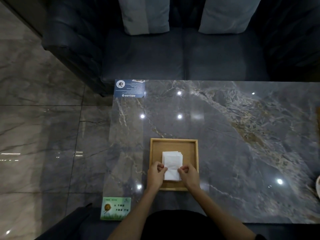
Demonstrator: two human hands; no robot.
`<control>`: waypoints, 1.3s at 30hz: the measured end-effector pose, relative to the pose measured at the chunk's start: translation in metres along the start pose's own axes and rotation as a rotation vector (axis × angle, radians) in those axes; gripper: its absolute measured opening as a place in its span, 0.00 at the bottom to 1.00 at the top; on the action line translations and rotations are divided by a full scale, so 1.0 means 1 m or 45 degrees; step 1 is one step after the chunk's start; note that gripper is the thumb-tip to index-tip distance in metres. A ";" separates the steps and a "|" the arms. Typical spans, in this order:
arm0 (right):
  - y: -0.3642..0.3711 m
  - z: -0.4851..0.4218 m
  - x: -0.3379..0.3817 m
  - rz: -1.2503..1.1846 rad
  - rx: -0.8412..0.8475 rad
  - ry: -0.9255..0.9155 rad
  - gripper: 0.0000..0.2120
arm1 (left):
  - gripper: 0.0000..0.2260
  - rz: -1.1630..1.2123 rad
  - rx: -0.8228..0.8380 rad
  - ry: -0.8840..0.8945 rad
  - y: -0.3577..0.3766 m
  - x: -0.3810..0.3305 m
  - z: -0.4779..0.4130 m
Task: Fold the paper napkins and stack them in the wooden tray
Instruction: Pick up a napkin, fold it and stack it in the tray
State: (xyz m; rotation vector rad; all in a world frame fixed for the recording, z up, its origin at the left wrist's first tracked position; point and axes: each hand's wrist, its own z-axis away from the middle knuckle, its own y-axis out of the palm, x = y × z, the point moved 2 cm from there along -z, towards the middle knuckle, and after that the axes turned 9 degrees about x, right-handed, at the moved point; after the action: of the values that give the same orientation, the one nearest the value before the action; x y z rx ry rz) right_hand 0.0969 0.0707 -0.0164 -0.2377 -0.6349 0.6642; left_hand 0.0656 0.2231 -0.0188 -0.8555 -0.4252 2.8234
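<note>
1. Head view, the work: a person's left hand (155,172) and right hand (189,174) meet over a wooden tray (173,139) near the front of a dark marbled surface (242,135). Each hand is curled and pinches an opposite side edge of the white paper napkins (172,161), which lie stacked inside the tray, towards its near half.

2. Head view, the reasons: the two-sided pinch appears meant to keep the top sheet square to the pile while it is creased or settled. The tray sits directly before the person, probably so that both hands reach it evenly. Offset edges on the pile's right side suggest several folded sheets are already stacked.

3. Head view, the surroundings: a blue printed card (129,88) lies at the far left corner of the surface and a green card (115,208) at the near left corner, both well apart from the tray. Beyond stands a dark sofa (147,54) with two pale cushions (143,14).

4. Head view, the unclear: the hands cover the pile's near corners and part of the tray's front rim. The number of napkins cannot be counted, and no unfolded supply is in view. A pale object (318,186) is cut off at the right edge and cannot be identified.
</note>
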 end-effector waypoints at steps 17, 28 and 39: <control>-0.004 0.015 -0.009 0.921 0.215 -0.448 0.38 | 0.34 -0.658 0.331 0.396 -0.014 0.021 0.009; -0.006 0.012 -0.010 -0.402 0.281 -0.247 0.26 | 0.28 0.173 0.271 0.144 -0.008 0.009 0.006; -0.007 0.006 0.000 -0.806 0.345 -0.022 0.21 | 0.16 0.333 0.259 -0.061 0.006 -0.005 0.001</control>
State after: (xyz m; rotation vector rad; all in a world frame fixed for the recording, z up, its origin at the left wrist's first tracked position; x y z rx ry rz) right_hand 0.0966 0.0656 -0.0090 0.2196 -0.5865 0.1355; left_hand 0.0691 0.2158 -0.0178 -0.8574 -0.0296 3.0598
